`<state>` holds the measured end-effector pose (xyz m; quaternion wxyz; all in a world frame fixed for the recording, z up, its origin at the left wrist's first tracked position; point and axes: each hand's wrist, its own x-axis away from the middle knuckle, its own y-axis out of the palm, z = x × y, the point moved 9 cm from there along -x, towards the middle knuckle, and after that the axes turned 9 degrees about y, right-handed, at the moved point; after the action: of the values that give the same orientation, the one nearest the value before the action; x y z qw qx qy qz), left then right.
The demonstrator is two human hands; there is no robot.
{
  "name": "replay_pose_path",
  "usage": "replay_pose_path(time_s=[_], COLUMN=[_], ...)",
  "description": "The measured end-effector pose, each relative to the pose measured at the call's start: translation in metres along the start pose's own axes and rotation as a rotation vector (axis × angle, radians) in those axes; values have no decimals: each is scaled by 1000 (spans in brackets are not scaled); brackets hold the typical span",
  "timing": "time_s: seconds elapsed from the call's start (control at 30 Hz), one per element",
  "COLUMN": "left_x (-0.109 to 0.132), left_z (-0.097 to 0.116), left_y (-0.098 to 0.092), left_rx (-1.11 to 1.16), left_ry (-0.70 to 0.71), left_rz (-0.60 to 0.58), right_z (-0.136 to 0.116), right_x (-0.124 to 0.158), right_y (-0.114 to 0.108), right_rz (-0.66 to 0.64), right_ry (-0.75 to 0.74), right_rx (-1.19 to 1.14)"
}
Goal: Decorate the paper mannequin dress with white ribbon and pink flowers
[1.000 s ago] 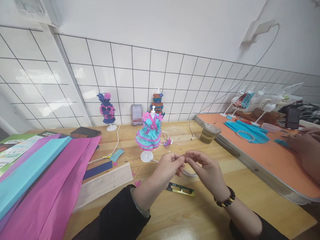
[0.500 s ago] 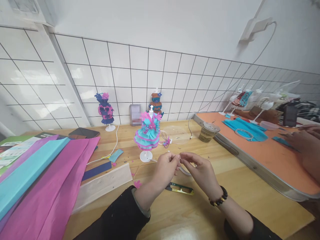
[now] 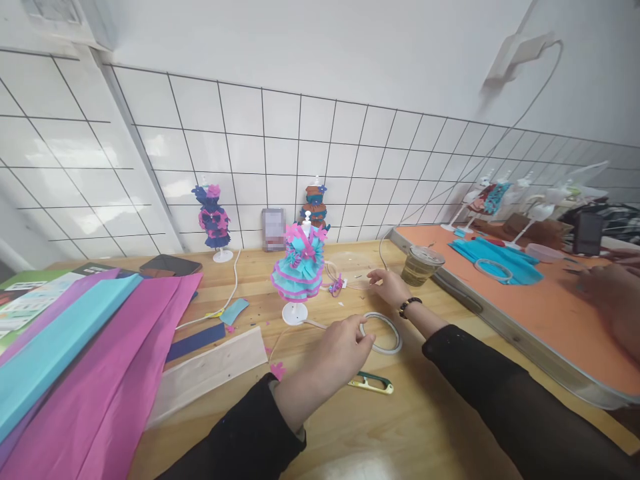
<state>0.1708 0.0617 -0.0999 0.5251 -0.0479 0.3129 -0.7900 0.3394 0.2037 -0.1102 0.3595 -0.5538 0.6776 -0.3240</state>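
My left hand is closed in a pinch over the wooden table, beside a white roll of tape. Whatever lies between its fingertips is too small to make out. Partly under that hand is a yellow and green cutter. Farther off, my right hand reaches forward with its fingers a little apart, left of a lidded plastic cup. Just ahead of the left hand, a small dress form in a turquoise and pink ruffled dress stands upright on its white base.
Pink and turquoise sheets lie at the left, near a white strip. Two more dressed forms, one blue and pink, stand by the tiled wall. At right, a co-worker's hand is over an orange board.
My hands, fingertips together before, have parted. The right moved forward toward the cup; the left stayed near the tape roll, turned lower. More of the tape roll now shows.
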Motion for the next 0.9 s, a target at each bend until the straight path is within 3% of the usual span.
replay_pose_path(time_s=[0.33,0.53,0.7,0.83,0.9], left_x=[3,2,-2,9,21], left_z=[3,2,-8,-27,-35], left_y=[1,3,-2,-1,-5], left_rx=[-15,-33,123,455,542], left_ry=[25,30,-83,-284,-365], left_rz=[-13,-30,-4,31,68], right_z=[15,6,-21,-56,-74], right_x=[-6,5,48,103,127], right_y=[11,-8,-16,6,15], right_rz=[-50,-4,-98,-329,-381], right_ry=[50,83,23,-60,-115], right_rx=[-72,-248,-458,-736,-806])
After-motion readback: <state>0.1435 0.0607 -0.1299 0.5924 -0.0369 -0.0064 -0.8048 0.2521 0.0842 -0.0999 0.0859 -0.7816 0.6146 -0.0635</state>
